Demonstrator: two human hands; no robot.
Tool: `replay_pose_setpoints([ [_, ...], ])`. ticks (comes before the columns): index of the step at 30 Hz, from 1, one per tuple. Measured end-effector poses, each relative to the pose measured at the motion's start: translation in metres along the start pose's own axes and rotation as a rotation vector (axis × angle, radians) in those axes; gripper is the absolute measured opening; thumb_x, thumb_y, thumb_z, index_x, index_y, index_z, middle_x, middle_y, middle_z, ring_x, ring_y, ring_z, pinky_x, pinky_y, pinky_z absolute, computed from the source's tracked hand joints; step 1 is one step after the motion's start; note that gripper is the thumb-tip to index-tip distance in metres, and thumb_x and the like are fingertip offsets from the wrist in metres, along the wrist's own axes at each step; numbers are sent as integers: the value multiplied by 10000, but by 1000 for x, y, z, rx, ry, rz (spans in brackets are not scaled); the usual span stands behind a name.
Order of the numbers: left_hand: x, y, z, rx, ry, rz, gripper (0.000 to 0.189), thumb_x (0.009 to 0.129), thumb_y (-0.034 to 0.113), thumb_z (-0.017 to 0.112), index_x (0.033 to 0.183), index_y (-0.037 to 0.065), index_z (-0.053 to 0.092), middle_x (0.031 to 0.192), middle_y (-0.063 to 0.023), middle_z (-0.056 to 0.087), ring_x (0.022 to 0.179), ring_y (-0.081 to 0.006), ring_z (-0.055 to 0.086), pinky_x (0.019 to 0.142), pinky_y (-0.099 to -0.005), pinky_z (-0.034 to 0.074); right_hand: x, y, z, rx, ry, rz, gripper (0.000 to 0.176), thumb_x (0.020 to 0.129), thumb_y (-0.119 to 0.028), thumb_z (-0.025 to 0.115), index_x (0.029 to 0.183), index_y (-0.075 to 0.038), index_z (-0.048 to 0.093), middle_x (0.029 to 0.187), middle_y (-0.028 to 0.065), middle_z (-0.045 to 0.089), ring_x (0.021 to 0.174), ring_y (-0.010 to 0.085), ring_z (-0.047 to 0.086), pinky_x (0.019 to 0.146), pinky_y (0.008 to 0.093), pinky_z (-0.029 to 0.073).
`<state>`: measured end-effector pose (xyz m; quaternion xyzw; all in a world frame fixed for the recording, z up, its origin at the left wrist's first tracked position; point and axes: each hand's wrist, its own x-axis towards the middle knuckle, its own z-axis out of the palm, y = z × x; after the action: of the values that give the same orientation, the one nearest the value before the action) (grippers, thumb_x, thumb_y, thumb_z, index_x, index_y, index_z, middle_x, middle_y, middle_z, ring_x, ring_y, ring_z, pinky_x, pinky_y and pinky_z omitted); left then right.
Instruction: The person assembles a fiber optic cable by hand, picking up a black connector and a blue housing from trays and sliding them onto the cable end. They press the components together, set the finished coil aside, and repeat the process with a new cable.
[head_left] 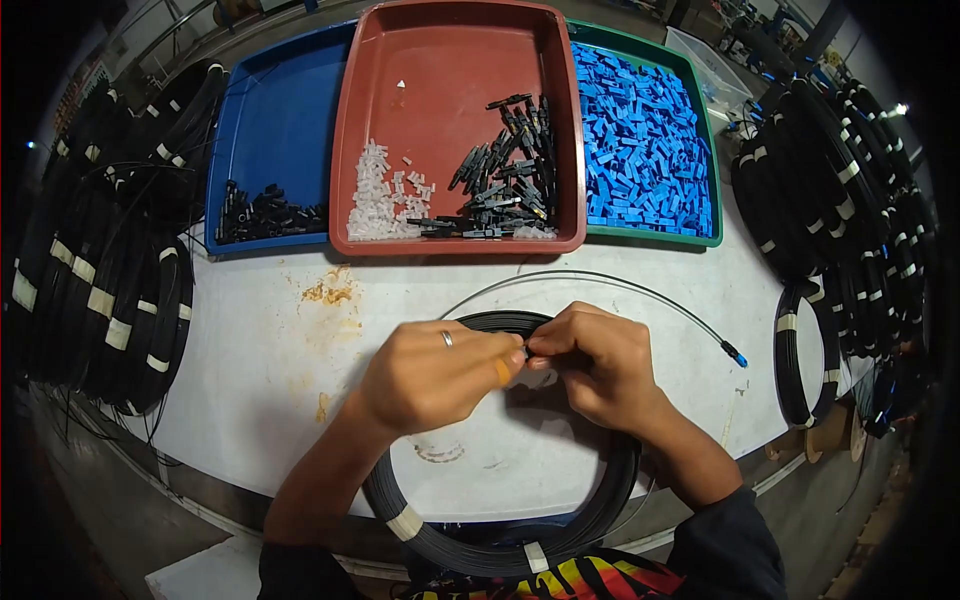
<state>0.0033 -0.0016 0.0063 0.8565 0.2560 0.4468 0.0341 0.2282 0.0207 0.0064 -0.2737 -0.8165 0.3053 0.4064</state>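
Observation:
My left hand [440,375], with a ring on one finger and an orange patch on another, is closed in a pinch. My right hand [605,360] is pinched too, its fingertips meeting those of the left. A small dark piece shows between them, mostly hidden by the fingers. Both hands are over the far side of a coil of black cable [465,553], bound with pale tape, which leans over the table's near edge. One loose cable [600,277] arcs out past my right hand and ends in a blue-tipped connector [737,355] on the table.
Behind the coil stand a blue tray [280,110] with black parts, a red tray [450,60] with white pieces and black connectors, and a green tray [715,200] full of blue clips. Taped black cable coils are stacked left [90,300] and right [800,180] on the white table [250,350].

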Motion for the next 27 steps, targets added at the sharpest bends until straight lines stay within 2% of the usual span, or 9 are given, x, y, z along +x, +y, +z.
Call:
replay_pose_setpoints([
  [4,1,6,0,-307,81,-395,115,738,-27,848,802,-20,752,847,-144,777,717,-213,766,643,-289,611,5,-3,3,-223,76,-294,307,574,135,693,863,37,659,878,168,696,733,304,680,659,378,557],
  [6,4,9,-1,-321,70,-433,98,762,-33,845,818,-29,766,805,-151,771,710,-225,767,641,-288,612,7,-6,1,-348,105,-440,297,572,128,693,850,31,657,869,164,683,714,308,657,663,377,554],
  [9,1,8,1,-350,27,-452,107,754,-20,837,826,-24,758,839,-143,776,701,-209,758,645,-287,609,4,-7,-2,-257,30,-320,277,573,146,660,826,32,652,885,174,702,725,309,672,639,376,551],
  [11,-3,5,3,-30,-41,-109,123,748,1,823,843,-16,748,887,-134,778,693,-194,745,646,-284,606,2,0,-3,-131,5,-192,278,576,154,640,827,34,650,889,174,712,736,306,683,633,372,554],
  [12,-1,4,3,-34,-43,-108,123,748,1,823,843,-16,748,887,-134,778,693,-194,745,646,-284,606,0,3,-3,-7,-22,-63,280,580,163,620,828,36,649,892,174,721,747,303,694,627,369,557],
  [14,5,2,2,182,-38,151,140,742,28,814,861,10,742,928,-107,777,682,-190,730,640,-280,600,-1,5,-2,39,-17,-16,311,589,183,577,852,33,651,889,163,731,776,300,714,632,357,569],
  [18,1,2,2,147,19,99,141,730,5,820,840,15,734,932,-98,778,699,-199,741,632,-285,601,2,1,0,63,13,-19,321,593,188,638,870,28,656,900,154,733,798,302,720,673,357,584],
  [22,1,6,-1,-99,56,-189,147,722,-26,843,788,1,715,894,-125,780,728,-198,761,614,-284,599,4,0,3,-123,83,-181,337,617,172,714,905,7,658,905,145,733,802,293,719,685,358,583],
  [27,-1,5,0,-297,105,-492,164,753,-21,872,877,-40,767,836,-163,780,732,-196,770,673,-280,607,3,7,2,-127,112,-159,344,625,157,738,913,-10,654,911,130,735,800,288,712,673,356,569],
])
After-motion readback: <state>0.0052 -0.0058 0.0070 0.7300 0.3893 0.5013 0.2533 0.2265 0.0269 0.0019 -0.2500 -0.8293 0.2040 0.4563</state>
